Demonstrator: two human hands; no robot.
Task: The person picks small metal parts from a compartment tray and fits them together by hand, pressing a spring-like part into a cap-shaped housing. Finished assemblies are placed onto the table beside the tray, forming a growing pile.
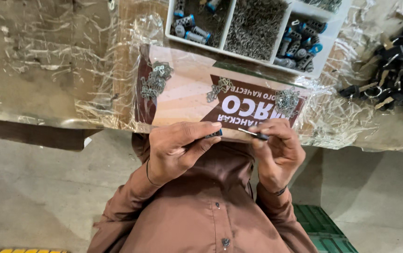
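Observation:
My left hand pinches a small dark cylinder with a blue end between thumb and fingers, close to my chest. My right hand grips a thin dark key-like part whose tip points toward the cylinder; a small gap separates the two. Both hands hover just in front of the table edge, over a printed pink and brown sheet under clear plastic.
A white divided tray at the back holds blue-capped cylinders and a heap of tiny metal pieces. Small piles of metal bits lie on the sheet. Black keys with rings are heaped at right. A green crate stands below.

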